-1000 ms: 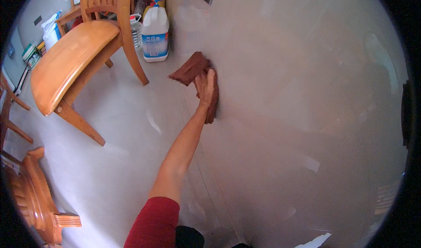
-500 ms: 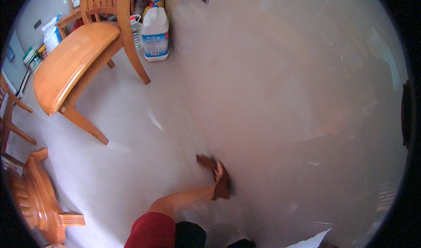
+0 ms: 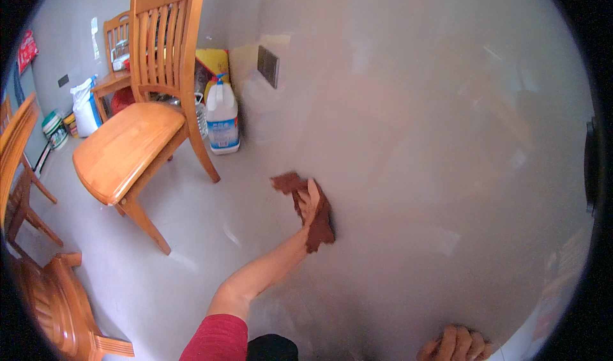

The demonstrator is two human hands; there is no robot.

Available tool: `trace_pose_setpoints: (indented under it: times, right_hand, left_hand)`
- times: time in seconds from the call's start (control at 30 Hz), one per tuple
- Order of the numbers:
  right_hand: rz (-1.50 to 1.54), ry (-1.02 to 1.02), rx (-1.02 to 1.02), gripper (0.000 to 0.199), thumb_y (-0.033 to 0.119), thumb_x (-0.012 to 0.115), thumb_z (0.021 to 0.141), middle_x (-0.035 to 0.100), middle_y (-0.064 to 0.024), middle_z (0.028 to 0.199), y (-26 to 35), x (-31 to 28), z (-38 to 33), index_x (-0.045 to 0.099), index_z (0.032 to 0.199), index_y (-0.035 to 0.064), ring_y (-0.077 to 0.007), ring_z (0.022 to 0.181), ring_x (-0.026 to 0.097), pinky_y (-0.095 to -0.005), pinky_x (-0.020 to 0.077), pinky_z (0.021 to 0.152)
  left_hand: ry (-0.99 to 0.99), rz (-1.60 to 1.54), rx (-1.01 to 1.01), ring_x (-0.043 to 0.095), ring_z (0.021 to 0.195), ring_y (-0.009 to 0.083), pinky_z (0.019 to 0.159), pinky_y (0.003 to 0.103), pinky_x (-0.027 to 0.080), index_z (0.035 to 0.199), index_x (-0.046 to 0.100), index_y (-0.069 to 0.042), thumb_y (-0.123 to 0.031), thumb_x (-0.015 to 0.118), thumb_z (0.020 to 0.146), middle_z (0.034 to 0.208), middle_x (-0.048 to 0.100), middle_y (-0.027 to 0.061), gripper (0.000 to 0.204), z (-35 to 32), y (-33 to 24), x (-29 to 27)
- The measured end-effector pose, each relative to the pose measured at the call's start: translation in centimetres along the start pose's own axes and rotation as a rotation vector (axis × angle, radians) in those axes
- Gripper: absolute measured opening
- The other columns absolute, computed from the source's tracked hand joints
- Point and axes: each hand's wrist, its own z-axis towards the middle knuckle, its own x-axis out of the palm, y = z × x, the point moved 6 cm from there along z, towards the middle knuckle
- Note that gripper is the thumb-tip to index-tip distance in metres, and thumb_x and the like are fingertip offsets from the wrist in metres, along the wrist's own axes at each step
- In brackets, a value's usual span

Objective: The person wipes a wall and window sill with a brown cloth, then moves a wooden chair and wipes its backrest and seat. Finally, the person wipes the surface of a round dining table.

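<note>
My left hand (image 3: 310,202) reaches out from a red sleeve and is closed on a dark brown cloth (image 3: 319,228). One end of the cloth sticks out past the fingers to the left, and another part hangs beside the wrist. Hand and cloth lie against the smooth, glossy grey wall (image 3: 396,169), close to where it meets the floor. At the lower right edge shows my right hand (image 3: 456,344) with its fingers curled. Whatever those fingers may grip is hidden.
A wooden chair (image 3: 131,147) stands on the grey floor at the left, with more wooden furniture (image 3: 60,307) nearer me. By the wall stands a white jug (image 3: 222,118) with a blue label. A dark rectangular plate (image 3: 268,66) sits on the wall. A white sack (image 3: 85,108) leans farther back.
The view has tilted upward, so chair and jug sit lower. My left hand has moved forward along the wall with the cloth. My right hand has come into view at the lower right.
</note>
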Motion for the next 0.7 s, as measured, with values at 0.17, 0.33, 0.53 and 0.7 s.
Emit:
trace_pose_setpoints:
  times: [0.17,0.33,0.53,0.7]
  right_hand:
    - [0.025,0.006,0.031,0.008,0.024,0.058,0.076,0.062,0.0031,0.080,-0.3,-0.4,0.3,0.064,0.075,0.0183,-0.0177,0.074,0.054,-0.0359,0.0358,0.068]
    - [0.111,-0.030,0.026,0.009,0.024,0.060,0.073,0.062,0.0026,0.081,-1.0,-1.1,0.2,0.064,0.078,0.0175,-0.0171,0.075,0.054,-0.0354,0.0356,0.068]
    - [0.258,-0.164,0.008,0.016,0.022,0.059,0.074,0.062,-0.0011,0.082,-1.5,-1.7,-0.8,0.065,0.086,0.0146,-0.0174,0.074,0.054,-0.0360,0.0359,0.069]
    - [0.303,-0.190,-0.043,0.014,0.021,0.059,0.074,0.061,0.0001,0.083,-1.5,-1.7,-0.7,0.065,0.085,0.0146,-0.0173,0.074,0.055,-0.0368,0.0358,0.069]
  left_hand:
    - [-0.030,0.034,0.591,0.029,0.128,0.0421,0.108,0.048,0.018,0.136,0.035,0.004,-0.050,0.044,0.089,0.134,0.038,0.0280,0.072,-6.9,-13.1,5.0]
    - [0.060,0.221,1.129,0.026,0.128,0.0468,0.109,0.053,0.012,0.124,0.040,0.014,-0.045,0.048,0.085,0.131,0.037,0.0315,0.071,-18.1,-15.0,7.7]
    - [0.335,0.393,1.819,0.029,0.124,0.0513,0.106,0.059,0.018,0.125,0.053,-0.015,-0.047,0.063,0.071,0.137,0.034,0.0261,0.064,-31.0,-14.5,8.1]
    - [0.507,0.383,1.836,0.023,0.130,0.0519,0.101,0.060,0.029,0.130,0.051,-0.028,-0.042,0.072,0.058,0.148,0.020,0.0229,0.075,-27.4,-19.0,10.0]
